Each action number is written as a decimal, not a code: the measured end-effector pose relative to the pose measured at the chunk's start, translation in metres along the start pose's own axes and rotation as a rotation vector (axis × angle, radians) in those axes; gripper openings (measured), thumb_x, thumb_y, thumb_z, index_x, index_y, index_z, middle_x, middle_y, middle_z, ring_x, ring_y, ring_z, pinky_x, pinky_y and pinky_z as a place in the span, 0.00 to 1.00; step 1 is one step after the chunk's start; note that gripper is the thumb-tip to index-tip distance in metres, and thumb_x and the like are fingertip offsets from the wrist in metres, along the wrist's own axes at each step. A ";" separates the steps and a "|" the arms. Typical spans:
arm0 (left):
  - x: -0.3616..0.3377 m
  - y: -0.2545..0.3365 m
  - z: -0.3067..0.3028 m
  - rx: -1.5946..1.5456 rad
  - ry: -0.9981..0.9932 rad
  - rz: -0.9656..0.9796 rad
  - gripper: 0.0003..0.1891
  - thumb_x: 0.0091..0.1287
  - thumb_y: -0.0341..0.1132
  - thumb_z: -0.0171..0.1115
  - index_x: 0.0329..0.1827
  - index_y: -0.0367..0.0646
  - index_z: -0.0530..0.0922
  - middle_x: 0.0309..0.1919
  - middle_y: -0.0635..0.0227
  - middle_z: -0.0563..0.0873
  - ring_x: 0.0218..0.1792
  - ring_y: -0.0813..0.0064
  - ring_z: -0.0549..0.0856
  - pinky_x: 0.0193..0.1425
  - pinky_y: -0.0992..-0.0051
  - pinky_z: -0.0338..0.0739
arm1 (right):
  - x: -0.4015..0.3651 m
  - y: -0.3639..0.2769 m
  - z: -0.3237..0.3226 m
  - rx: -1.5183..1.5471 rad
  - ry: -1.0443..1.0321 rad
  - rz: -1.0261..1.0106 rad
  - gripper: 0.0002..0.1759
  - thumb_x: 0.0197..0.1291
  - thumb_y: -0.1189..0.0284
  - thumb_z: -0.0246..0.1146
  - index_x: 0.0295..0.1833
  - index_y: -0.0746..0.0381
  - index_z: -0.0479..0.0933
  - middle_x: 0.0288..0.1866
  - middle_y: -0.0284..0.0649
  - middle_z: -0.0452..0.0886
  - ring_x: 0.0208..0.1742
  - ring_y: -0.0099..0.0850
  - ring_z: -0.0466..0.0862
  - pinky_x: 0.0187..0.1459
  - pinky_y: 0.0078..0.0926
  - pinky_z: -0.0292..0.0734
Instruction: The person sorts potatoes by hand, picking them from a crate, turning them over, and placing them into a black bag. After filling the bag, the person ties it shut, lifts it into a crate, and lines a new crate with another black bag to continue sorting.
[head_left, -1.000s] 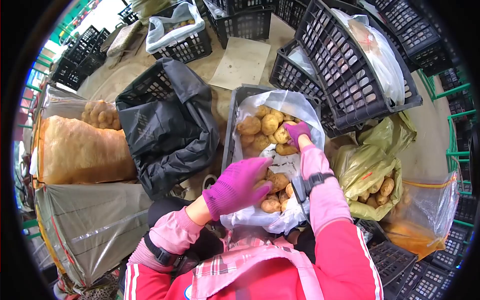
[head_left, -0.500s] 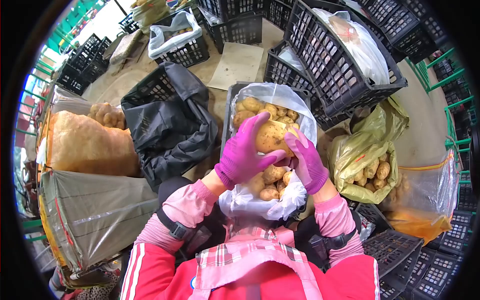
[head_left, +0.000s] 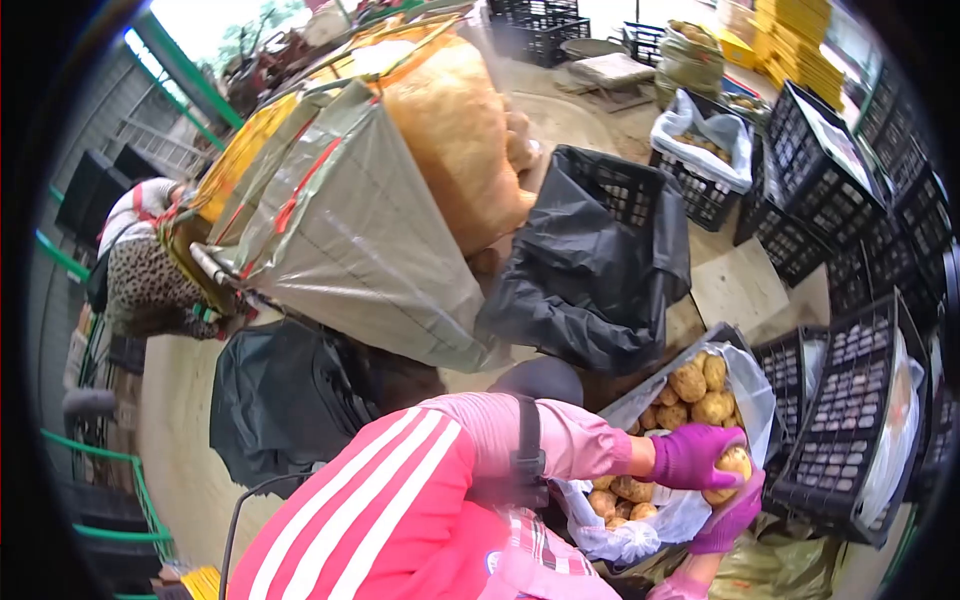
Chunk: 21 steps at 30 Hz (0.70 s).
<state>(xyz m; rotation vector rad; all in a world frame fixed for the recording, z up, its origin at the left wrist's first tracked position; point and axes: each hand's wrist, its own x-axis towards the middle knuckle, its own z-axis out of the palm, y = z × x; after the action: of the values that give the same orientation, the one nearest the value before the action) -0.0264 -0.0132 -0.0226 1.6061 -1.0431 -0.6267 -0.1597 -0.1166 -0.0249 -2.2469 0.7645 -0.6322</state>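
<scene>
Both my hands wear magenta gloves and hold one large potato [head_left: 731, 470] at the lower right. My left hand [head_left: 691, 456] grips it from the left and above. Underneath, my right hand [head_left: 735, 518] cups it. They hover over a black crate lined with a clear plastic bag [head_left: 757, 390], which holds several potatoes [head_left: 697, 385]. My left arm in a pink and red sleeve crosses the lower middle of the view.
A black crate draped with a black bag [head_left: 600, 260] stands to the left of the potato crate. A large sack of potatoes [head_left: 400, 180] leans behind it. Stacked black crates [head_left: 860, 300] line the right. Another person [head_left: 150, 260] crouches at the far left.
The view has swung sharply to the left, so the potato crate now sits at the lower right. Both hands still hold the large potato, now lower over the crate.
</scene>
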 end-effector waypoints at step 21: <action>0.016 -0.005 -0.021 -0.242 0.044 0.103 0.12 0.74 0.42 0.53 0.46 0.44 0.80 0.38 0.55 0.85 0.42 0.51 0.85 0.48 0.61 0.78 | 0.069 0.017 0.053 1.131 -0.361 0.411 0.36 0.70 0.44 0.51 0.70 0.61 0.72 0.52 0.41 0.87 0.52 0.40 0.86 0.52 0.35 0.82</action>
<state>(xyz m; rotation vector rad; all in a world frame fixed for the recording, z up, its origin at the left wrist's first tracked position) 0.0003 -0.0167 -0.0189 1.3416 -0.9721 -0.6206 -0.0839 -0.1502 -0.0568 -1.0719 0.4633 -0.2998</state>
